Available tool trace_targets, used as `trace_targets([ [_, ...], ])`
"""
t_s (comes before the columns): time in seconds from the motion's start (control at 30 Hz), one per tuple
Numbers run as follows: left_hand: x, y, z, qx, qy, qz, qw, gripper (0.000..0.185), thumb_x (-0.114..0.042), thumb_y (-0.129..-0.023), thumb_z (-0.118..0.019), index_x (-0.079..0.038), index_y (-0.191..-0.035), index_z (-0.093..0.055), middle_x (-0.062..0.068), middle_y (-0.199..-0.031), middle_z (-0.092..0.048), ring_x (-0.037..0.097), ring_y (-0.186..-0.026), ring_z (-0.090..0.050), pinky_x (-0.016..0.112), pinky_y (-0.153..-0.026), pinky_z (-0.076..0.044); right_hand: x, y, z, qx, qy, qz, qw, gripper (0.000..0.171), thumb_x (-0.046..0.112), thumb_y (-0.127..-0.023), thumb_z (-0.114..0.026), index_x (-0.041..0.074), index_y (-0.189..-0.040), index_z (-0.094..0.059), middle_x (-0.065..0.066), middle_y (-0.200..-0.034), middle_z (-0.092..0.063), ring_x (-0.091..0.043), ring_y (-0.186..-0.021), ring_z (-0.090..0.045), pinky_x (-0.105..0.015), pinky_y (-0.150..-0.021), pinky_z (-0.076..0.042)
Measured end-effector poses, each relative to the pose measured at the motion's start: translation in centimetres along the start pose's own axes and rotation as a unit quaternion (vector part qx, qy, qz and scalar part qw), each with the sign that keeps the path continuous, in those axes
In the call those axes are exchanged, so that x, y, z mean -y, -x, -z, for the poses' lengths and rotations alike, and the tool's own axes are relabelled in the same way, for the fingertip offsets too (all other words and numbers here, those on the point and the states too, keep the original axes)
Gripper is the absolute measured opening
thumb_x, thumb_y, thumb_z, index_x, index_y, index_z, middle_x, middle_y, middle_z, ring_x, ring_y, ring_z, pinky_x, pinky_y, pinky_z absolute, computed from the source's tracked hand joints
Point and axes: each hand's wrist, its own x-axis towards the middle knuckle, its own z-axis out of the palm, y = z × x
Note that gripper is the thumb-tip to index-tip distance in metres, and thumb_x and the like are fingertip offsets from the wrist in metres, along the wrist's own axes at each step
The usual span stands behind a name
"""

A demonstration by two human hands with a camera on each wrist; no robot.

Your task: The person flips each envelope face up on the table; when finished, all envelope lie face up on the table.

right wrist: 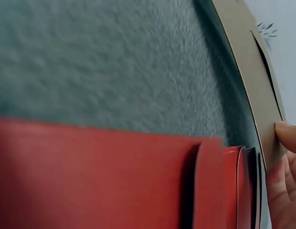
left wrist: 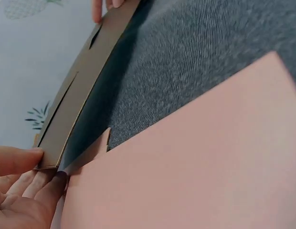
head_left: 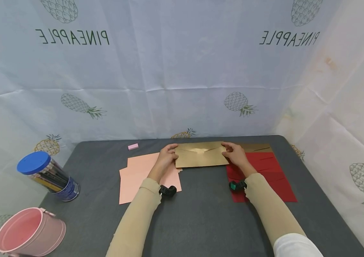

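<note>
A gold-brown envelope (head_left: 201,160) with a closed flap is stretched between both hands over the back of the table. My left hand (head_left: 167,157) pinches its left end, thumb on the near face and fingers behind. At the opposite end my right hand (head_left: 235,155) pinches it the same way. In the left wrist view the envelope (left wrist: 71,95) stands tilted above the cloth, with slits along its flap. Pink paper pieces (head_left: 136,182) lie below the left hand. Red envelopes (head_left: 265,175) lie stacked under the right forearm, with another brown envelope (head_left: 257,147) behind them.
A pink eraser-like block (head_left: 133,146) lies near the table's back edge. To the left stand a blue-lidded clear jar (head_left: 48,175) of pencils and a pink bucket (head_left: 30,232). A pineapple-print curtain (head_left: 182,71) hangs behind the dark grey table (head_left: 201,221).
</note>
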Motion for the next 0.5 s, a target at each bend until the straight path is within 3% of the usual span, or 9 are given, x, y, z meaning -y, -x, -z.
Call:
trace_targets([
  [0.07,-0.1,-0.11,-0.07,-0.001,-0.009,0.002,1.0,0.051,0.007,-0.089,-0.053,-0.012,-0.137,-0.048,0.018,-0.13,-0.056,0.027,-0.11,-0.06,0.029,-0.077,-0.052,0.19,-0.28,-0.05,0.005,0.011,-0.001,1.0,0.047,0.011,-0.091,-0.062,0.007,-0.137,-0.051,-0.021,-0.125,-0.056,-0.034,-0.109,-0.054,-0.048,-0.09,-0.048],
  [0.13,0.03,-0.26,-0.08,-0.003,-0.018,0.001,0.9998,0.052,0.007,-0.089,-0.053,-0.012,-0.137,-0.048,0.017,-0.127,-0.058,0.022,-0.096,-0.062,0.026,-0.069,-0.048,0.32,-0.35,-0.15,0.01,0.016,-0.004,1.0,0.047,0.01,-0.092,-0.061,0.006,-0.137,-0.05,-0.022,-0.124,-0.055,-0.034,-0.108,-0.054,-0.048,-0.089,-0.048],
  [0.27,0.33,-0.19,0.13,-0.006,-0.016,-0.003,0.9998,0.051,0.008,-0.089,-0.052,-0.014,-0.135,-0.05,0.019,-0.121,-0.061,0.016,-0.07,-0.049,0.026,-0.057,-0.038,0.5,-0.5,-0.38,0.011,0.016,-0.006,1.0,0.047,0.01,-0.092,-0.061,0.006,-0.137,-0.05,-0.021,-0.123,-0.056,-0.033,-0.108,-0.054,-0.047,-0.089,-0.049],
  [0.33,0.39,-0.09,0.3,-0.01,-0.003,-0.002,0.9999,0.051,0.008,-0.089,-0.052,-0.014,-0.134,-0.051,0.018,-0.122,-0.06,0.016,-0.072,-0.052,0.026,-0.057,-0.041,0.63,-0.64,-0.45,0.009,0.011,-0.008,1.0,0.047,0.011,-0.092,-0.061,0.008,-0.137,-0.051,-0.019,-0.123,-0.056,-0.033,-0.108,-0.054,-0.047,-0.089,-0.048],
  [0.43,0.47,0.01,0.55,-0.01,0.018,0.0,0.9998,0.051,0.008,-0.089,-0.052,-0.013,-0.135,-0.05,0.018,-0.128,-0.057,0.02,-0.094,-0.062,0.027,-0.066,-0.05,0.8,-0.81,-0.56,0.008,0.009,-0.002,1.0,0.047,0.011,-0.092,-0.061,0.007,-0.137,-0.05,-0.02,-0.124,-0.055,-0.034,-0.108,-0.054,-0.047,-0.09,-0.048],
  [0.5,0.51,0.01,0.73,-0.009,0.024,0.001,0.9997,0.051,0.008,-0.089,-0.052,-0.013,-0.135,-0.049,0.017,-0.131,-0.055,0.024,-0.11,-0.061,0.028,-0.075,-0.054,0.87,-0.9,-0.66,0.008,0.011,-0.001,1.0,0.047,0.011,-0.091,-0.062,0.007,-0.137,-0.051,-0.02,-0.124,-0.055,-0.034,-0.108,-0.054,-0.047,-0.089,-0.049],
])
